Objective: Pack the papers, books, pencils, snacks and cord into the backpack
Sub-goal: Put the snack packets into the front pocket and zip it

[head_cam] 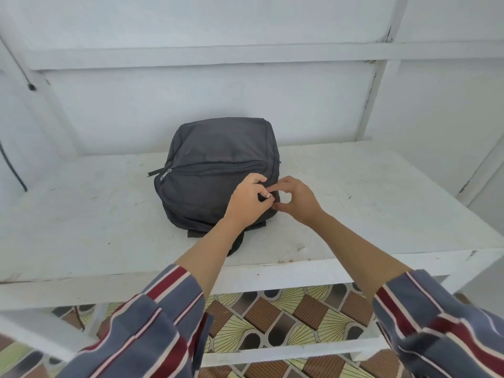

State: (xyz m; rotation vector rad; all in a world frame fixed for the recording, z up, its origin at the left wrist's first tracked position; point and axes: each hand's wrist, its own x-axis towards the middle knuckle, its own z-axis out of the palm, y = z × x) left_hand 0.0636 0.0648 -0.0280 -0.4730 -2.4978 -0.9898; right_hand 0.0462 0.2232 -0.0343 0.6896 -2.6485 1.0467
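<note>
The backpack is lying on the table, looking full and all but zipped. No papers, books, pencils, snacks or cord are showing around it, so I'm guessing they're all inside. At its near right corner the left hand is pinching the zip pull. The right hand, thumb and forefinger curled into a ring, seems to be gripping the fabric just beside it. Only the closing is remaining.

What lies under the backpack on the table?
The backpack rests on the white table. A dark strap sticks out from under its near edge; anything else underneath is covered.
</note>
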